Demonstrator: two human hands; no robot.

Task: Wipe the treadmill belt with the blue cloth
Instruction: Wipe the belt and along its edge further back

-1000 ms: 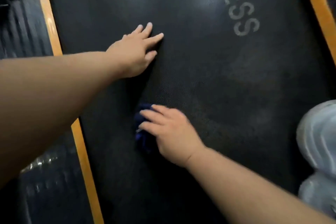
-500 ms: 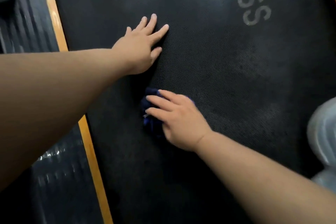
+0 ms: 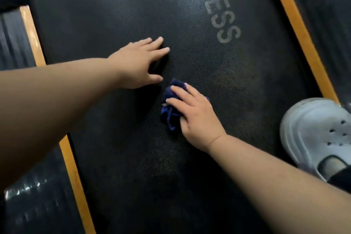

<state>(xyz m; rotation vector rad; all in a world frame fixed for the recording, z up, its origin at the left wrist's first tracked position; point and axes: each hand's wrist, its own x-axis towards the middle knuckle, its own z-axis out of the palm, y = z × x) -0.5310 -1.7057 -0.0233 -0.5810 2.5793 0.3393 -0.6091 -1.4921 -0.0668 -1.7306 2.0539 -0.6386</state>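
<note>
So our right hand (image 3: 193, 118) has the crumpled dark-blue cloth (image 3: 171, 118) pinned to the black textured treadmill belt (image 3: 209, 176), about mid-belt. Its fingers (image 3: 180, 91) lie fairly straight and close together on top, thumb hidden. The cloth bulges out toward our left hand (image 3: 136, 62), which rests flat just beside it, fingers spread. The belt runs lengthways away from us, so we reckon the next stroke goes that way, right past the left hand.

Crumpled blue cloth (image 3: 171, 112) lies on black treadmill belt (image 3: 117, 17).
</note>
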